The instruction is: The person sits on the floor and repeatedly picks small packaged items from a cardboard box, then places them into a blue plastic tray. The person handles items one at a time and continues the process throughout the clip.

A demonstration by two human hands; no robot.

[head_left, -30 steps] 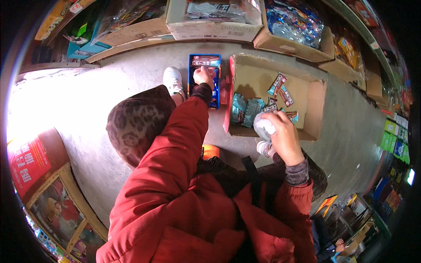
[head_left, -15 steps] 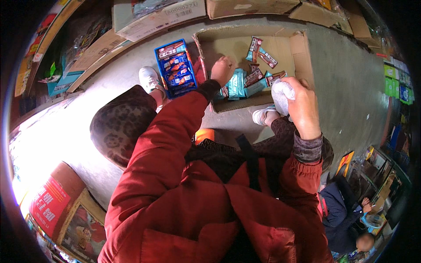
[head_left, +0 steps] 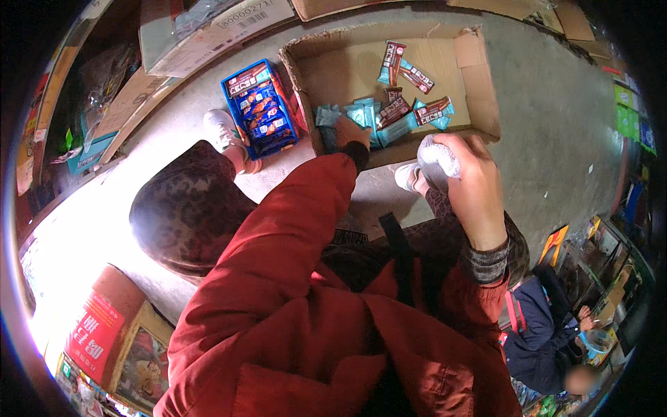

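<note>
My left hand (head_left: 352, 133) reaches down into an open cardboard box (head_left: 478, 83) and touches light blue wrapped snack bars (head_left: 362, 111) near its front edge. The fingertips are hidden by the hand itself and the bars. Brown-and-blue wrapped bars (head_left: 393, 112) lie beside them, and more lie loosely crossed farther back. My right hand (head_left: 478, 182) is closed round a wadded grey-white cloth (head_left: 439, 158), held above the front right corner of the box. Left of the box stands a blue tray (head_left: 294, 131) packed with blue-wrapped snacks, a brown-wrapped bar lying across its far end.
My shoes, the left one (head_left: 222, 132) beside the tray, rest on the grey concrete floor (head_left: 549, 132). Cardboard cartons (head_left: 222, 35) line the far side. A brown box with a red label (head_left: 90, 333) stands at lower left. Another person (head_left: 538, 340) sits at lower right.
My left hand has moved from over the box's left part down onto the light blue bars. My right hand keeps the cloth. The view has shifted slightly.
</note>
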